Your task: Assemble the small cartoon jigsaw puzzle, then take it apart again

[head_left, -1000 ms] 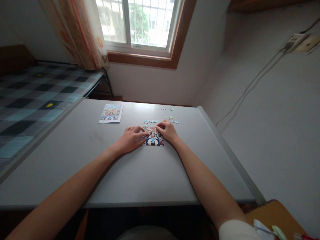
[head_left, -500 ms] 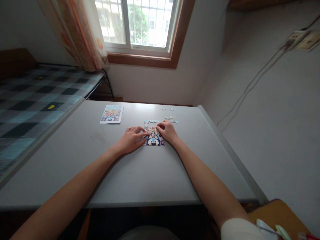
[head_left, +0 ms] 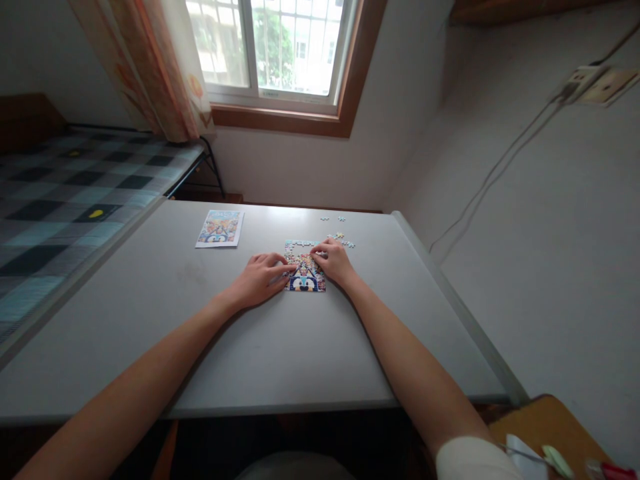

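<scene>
A colourful jigsaw puzzle (head_left: 306,283) lies on the grey table (head_left: 280,360), with a blue and white penguin-like face along its near side and a gap in its upper part. My left hand (head_left: 261,279) rests at the puzzle's left edge, fingers apart, fingertips on the pieces. At the upper right of the puzzle, my right hand (head_left: 334,261) has thumb and index finger close together over the pieces; anything between them is too small to make out. Several loose pieces (head_left: 341,219) lie beyond and to the right of the puzzle. A printed picture (head_left: 220,229) lies at the back left.
A bed (head_left: 90,177) with a checked sheet stands left of the table. Behind are a window and a curtain (head_left: 150,73). Cables hang down the right wall. A wooden stool (head_left: 565,427) with small items stands at the lower right.
The whole view has shifted slightly, so table and objects appear a little further left. Both hands keep nearly the same place on the puzzle.
</scene>
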`<state>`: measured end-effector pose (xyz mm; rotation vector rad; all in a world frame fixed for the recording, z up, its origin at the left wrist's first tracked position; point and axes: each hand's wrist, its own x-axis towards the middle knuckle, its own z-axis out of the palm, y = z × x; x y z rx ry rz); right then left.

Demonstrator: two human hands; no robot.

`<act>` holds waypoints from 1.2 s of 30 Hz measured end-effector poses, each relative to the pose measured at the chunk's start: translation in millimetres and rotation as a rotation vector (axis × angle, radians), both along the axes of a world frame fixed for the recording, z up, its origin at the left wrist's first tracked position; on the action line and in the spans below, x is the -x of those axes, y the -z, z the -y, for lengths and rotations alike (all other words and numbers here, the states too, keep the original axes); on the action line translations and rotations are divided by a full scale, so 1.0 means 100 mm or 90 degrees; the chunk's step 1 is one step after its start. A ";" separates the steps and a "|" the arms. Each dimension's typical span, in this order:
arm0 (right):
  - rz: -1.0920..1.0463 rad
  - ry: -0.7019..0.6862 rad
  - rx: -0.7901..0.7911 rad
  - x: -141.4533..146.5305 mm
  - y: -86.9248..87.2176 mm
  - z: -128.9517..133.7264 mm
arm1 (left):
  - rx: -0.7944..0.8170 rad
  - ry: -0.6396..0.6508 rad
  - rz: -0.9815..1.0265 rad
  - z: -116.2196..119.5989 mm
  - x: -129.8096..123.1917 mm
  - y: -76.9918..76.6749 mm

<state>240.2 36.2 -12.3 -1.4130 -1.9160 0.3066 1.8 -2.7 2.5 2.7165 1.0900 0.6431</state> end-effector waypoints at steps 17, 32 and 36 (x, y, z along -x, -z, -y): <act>0.100 0.053 0.072 -0.12 -0.10 0.03 | -0.006 -0.005 -0.020 0.00 0.00 -0.01; 0.117 0.055 0.086 -0.12 -0.12 0.05 | -0.009 -0.003 -0.007 0.00 -0.01 -0.01; 0.117 0.054 0.088 -0.12 -0.11 0.04 | -0.007 -0.003 -0.011 0.01 0.00 -0.01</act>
